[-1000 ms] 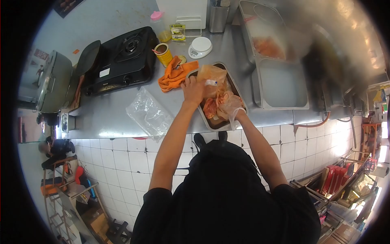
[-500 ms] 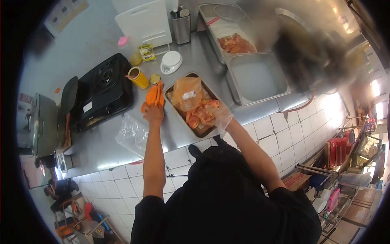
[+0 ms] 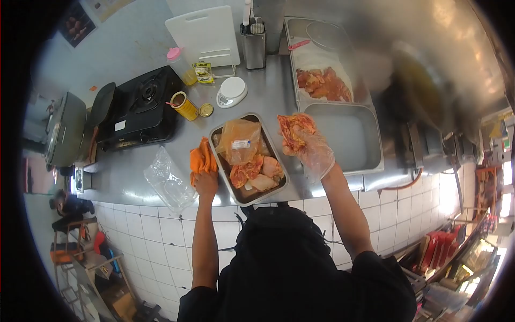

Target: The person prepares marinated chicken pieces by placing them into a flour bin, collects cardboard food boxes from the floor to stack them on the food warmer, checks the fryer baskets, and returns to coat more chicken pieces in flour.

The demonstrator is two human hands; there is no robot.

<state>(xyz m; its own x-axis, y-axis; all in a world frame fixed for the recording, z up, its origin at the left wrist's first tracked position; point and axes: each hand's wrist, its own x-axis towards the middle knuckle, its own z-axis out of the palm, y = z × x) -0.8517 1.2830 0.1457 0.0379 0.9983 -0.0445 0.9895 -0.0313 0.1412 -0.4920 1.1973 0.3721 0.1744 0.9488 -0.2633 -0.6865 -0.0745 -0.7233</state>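
Observation:
My right hand point(image 3: 316, 154), in a clear plastic glove, holds raw marinated meat point(image 3: 296, 130) in the air between two metal trays. My left hand point(image 3: 206, 183) is bare and closed on the lower end of an orange cloth point(image 3: 203, 159), left of the smaller tray. In that tray point(image 3: 284, 189) lie more meat pieces point(image 3: 263, 173) and an orange-tinted plastic bag point(image 3: 239, 140) with a white label. To the right, a deep metal pan point(image 3: 343, 134) has no food in it. Behind it, another pan holds raw meat point(image 3: 324, 84) and white powder point(image 3: 322, 53).
A black stove point(image 3: 142, 107), yellow can point(image 3: 185, 107), round lid point(image 3: 206, 110), white scale point(image 3: 232, 91) and clear plastic bag point(image 3: 168, 180) are on the counter. A white board point(image 3: 205, 37) and utensil holder point(image 3: 254, 51) stand behind. A person point(image 3: 70, 206) is at far left.
My right hand has lifted meat out of the smaller tray and moved right. My left hand left that tray, took hold of the orange cloth and drew it nearer the counter's front edge.

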